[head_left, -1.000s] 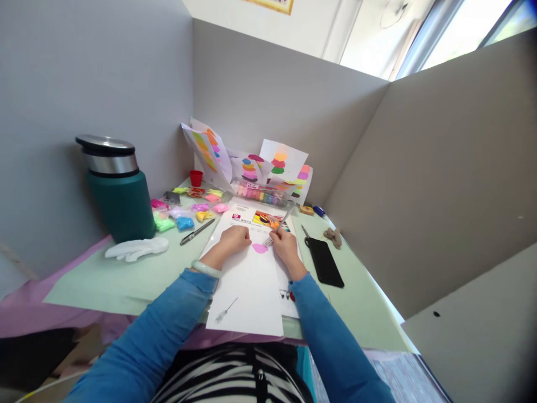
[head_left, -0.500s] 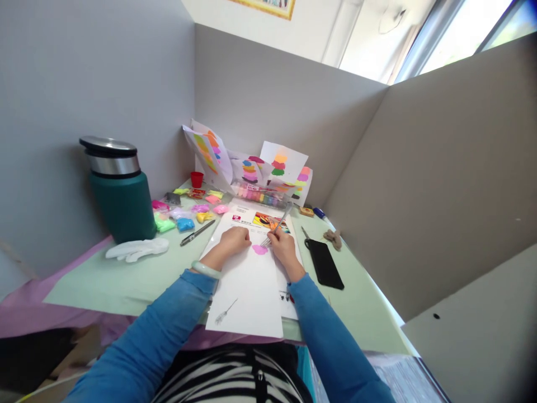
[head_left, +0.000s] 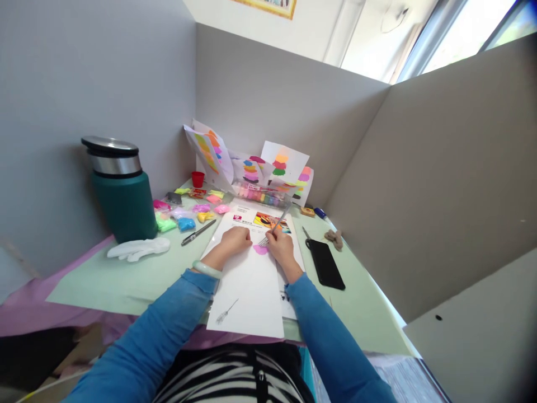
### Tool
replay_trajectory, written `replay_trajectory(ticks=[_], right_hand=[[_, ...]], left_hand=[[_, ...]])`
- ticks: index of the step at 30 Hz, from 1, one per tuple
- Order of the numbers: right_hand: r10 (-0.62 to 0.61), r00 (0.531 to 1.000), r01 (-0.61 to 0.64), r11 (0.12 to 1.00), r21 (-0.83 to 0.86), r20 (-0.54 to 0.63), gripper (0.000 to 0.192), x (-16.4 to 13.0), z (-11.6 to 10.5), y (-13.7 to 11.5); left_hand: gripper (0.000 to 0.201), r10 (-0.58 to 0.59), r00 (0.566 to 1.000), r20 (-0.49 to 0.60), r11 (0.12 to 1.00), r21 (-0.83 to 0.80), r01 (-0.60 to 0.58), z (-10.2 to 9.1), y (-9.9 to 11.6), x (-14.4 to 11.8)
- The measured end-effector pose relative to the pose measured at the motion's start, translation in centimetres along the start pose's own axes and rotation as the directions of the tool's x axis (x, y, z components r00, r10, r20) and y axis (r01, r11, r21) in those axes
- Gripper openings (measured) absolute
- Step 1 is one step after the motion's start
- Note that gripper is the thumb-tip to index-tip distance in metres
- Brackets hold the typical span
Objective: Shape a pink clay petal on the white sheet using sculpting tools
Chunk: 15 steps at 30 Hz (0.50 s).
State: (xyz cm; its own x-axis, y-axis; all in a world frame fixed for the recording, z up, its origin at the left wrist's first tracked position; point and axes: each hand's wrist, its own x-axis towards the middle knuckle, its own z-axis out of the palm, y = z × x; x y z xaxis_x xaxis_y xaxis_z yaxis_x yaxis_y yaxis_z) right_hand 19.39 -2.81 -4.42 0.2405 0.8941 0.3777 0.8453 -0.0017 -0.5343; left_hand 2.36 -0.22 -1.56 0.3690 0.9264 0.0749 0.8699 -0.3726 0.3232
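At about nine o'clock from the hands stands a green flask (head_left: 121, 193) with a steel lid, with a white glove (head_left: 138, 248) lying in front of it; just right of them, at ten o'clock, sit small bags of coloured clay (head_left: 184, 210) and a pen (head_left: 198, 232) resting on the pale green mat (head_left: 104, 280). At the centre, the left hand (head_left: 235, 239) is curled into a loose fist, its knuckles pressing on the white sheet (head_left: 247, 291) just at nine o'clock of the pink clay patch (head_left: 260, 249); it holds nothing that can be seen and seems to pin the paper. The right hand (head_left: 280, 246) is closed around a fork (head_left: 274, 226), whose handle slants up toward one o'clock while the tines meet the upper edge of the pink clay patch (the contact is too small to read, so whether the tines press in or only rest is uncertain). The work looks like texturing or spreading the clay with the tines, and it should go best with short, light strokes, the fork kept at a low angle so it scores rather than tears, and the fist kept firm so the sheet does not creep. At three o'clock lies a black phone (head_left: 325, 263), well clear of the stroke.
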Motion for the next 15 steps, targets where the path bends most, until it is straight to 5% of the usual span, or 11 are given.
replay_trajectory(ticks=[15], right_hand=[[-0.027,1.0,0.027,1.0,-0.008,0.0,0.024,-0.1,0.27,-0.32]], left_hand=[[0.021,0.009,1.0,0.0,1.0,-0.004,-0.009,-0.14,0.05,-0.07]])
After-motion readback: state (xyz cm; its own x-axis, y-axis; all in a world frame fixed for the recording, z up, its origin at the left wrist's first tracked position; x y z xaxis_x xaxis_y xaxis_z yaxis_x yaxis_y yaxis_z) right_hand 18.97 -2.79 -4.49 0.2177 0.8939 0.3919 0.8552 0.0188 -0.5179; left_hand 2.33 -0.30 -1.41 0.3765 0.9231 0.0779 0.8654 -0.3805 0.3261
